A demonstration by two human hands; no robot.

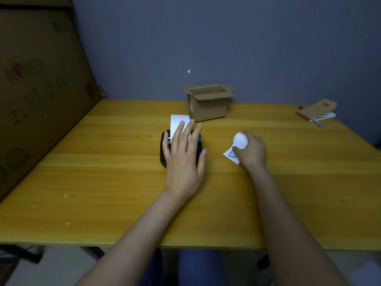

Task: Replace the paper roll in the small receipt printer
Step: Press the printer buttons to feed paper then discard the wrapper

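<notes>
A small black receipt printer sits mid-table, mostly covered by my left hand, which lies flat on its top with fingers spread. A strip of white paper sticks out of the printer toward the far side, under my fingertips. My right hand rests on the table to the right, closed around a white paper roll. A loose white tail with a blue mark hangs from that roll onto the table.
An open cardboard box stands just behind the printer against the blue wall. A brown notebook with a pen lies at the far right of the yellow wooden table. A large cardboard sheet leans along the left side.
</notes>
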